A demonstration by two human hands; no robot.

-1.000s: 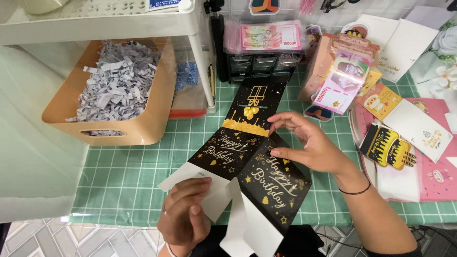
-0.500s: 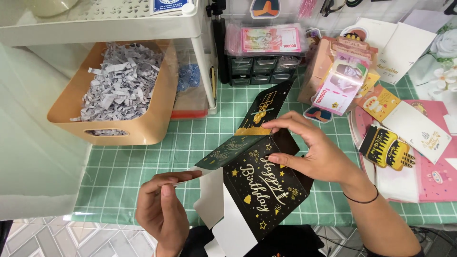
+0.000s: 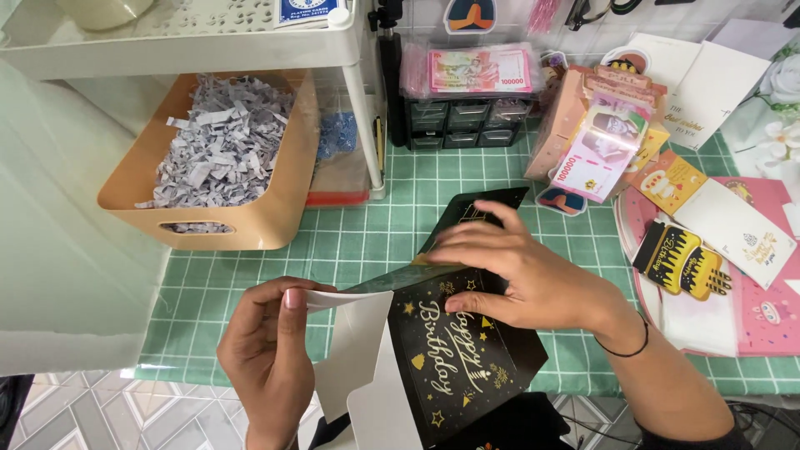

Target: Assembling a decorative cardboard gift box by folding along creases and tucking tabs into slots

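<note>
The left hand (image 3: 267, 358) pinches the edge of a white flap (image 3: 354, 350) between thumb and fingers, the flap running off to its right. That flap belongs to a black folding card box (image 3: 458, 358) with gold lettering and stars, which lies just right of the left hand and under the right hand (image 3: 521, 279). The right hand lies flat on the box, fingers together and spread over its upper panels, pressing rather than gripping. Beyond the left hand stands a tan bin (image 3: 250, 200) of grey shredded paper (image 3: 221, 150). Beyond the right hand sits a small black drawer unit (image 3: 467, 125). Right of the right hand lie a cake-shaped tag (image 3: 679, 262) and pink cards (image 3: 762, 308) on the green checked mat (image 3: 358, 242).
</note>
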